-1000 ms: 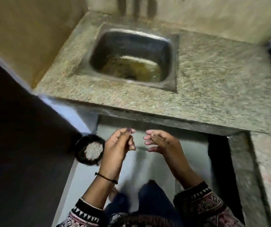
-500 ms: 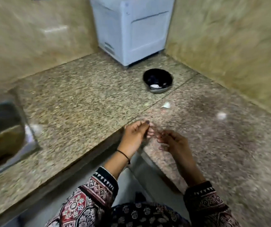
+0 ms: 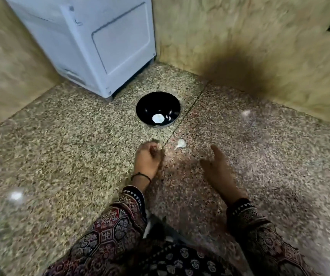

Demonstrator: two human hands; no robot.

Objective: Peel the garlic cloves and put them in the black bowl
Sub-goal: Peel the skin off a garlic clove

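On the speckled granite countertop (image 3: 60, 148), toward its back corner: the black bowl (image 3: 150, 102), upright, just in front of a white appliance (image 3: 92, 42) standing in that corner. In the bowl's bottom, one pale peeled clove (image 3: 158, 118) and a smaller white scrap beside it. Between bowl and hands, just right of the seam in the stone, an unpeeled garlic clove (image 3: 180, 143) lying on its side, apart from the bowl and from both hands.

Left hand (image 3: 148, 159) low over the countertop, nearer the front edge than the bowl, fingers curled in toward the palm. Something pale and blurred at the fingertips, too smeared to tell whether pinched or merely behind. A thin black thread (image 3: 140, 176) round that wrist.

Right hand (image 3: 218, 170) further right, motion-blurred, fingers loose and apart, forefinger stretched forward, nothing in it. Patterned sleeves (image 3: 108, 236) on both arms.
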